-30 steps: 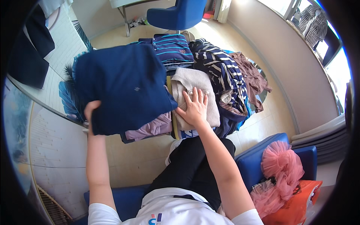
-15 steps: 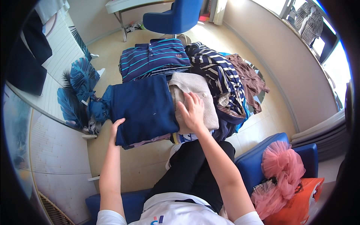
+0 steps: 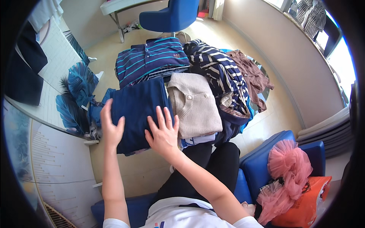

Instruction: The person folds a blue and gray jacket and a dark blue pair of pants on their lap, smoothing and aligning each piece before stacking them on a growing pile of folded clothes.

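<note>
Since half a second ago: right hand shifted off the beige sweater onto the folded navy garment; left hand slid further up that garment's left edge. Both hands now flat, fingers spread wide, palms pressing down, gripping nothing. Navy garment lying on the front left of the clothes pile, touching the beige sweater just beside it on the right. Behind: striped polo shirt. Further right: dark top with pale stripes, brown garment. Far back: blue chair. Lower right, on blue seat: pink tulle bundle, orange bag.
</note>
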Demonstrator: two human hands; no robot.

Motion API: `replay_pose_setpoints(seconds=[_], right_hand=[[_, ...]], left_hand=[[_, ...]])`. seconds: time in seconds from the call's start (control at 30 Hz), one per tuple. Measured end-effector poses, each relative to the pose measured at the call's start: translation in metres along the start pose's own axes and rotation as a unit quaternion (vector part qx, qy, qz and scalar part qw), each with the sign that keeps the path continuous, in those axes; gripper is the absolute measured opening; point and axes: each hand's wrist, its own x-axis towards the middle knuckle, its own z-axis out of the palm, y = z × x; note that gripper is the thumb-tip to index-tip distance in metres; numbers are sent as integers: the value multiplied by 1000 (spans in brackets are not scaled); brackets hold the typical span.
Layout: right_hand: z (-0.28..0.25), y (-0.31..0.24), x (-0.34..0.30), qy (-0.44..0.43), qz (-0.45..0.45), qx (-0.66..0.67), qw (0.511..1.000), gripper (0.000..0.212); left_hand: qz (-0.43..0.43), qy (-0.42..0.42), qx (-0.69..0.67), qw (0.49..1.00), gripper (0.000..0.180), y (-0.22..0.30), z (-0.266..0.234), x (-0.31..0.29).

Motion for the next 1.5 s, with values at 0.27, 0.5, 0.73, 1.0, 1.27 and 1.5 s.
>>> replay_pose_setpoints(seconds=[0.27, 0.5, 0.73, 1.0, 1.27, 1.5], right_hand=[[15, 8, -27, -49, -52, 166, 983, 65], [28, 29, -36, -14, -39, 198, 979, 68], [-31, 49, -129, -35, 9, 369, 929, 68], [-146, 99, -260, 33, 327, 372, 868, 25], [-270, 184, -382, 307, 512, -47, 801, 31], [-258, 187, -319, 258, 494, 133, 820, 29]], left_hand=[[12, -218, 111, 969, 65, -17, 116, 39], [32, -219, 105, 969, 67, -36, 144, 45], [150, -171, 104, 968, 56, -108, 165, 65], [188, -237, 165, 939, 55, -146, 161, 99], [218, -170, -13, 961, 30, 160, 87, -7], [199, -382, -210, 878, 32, 250, 159, -130]])
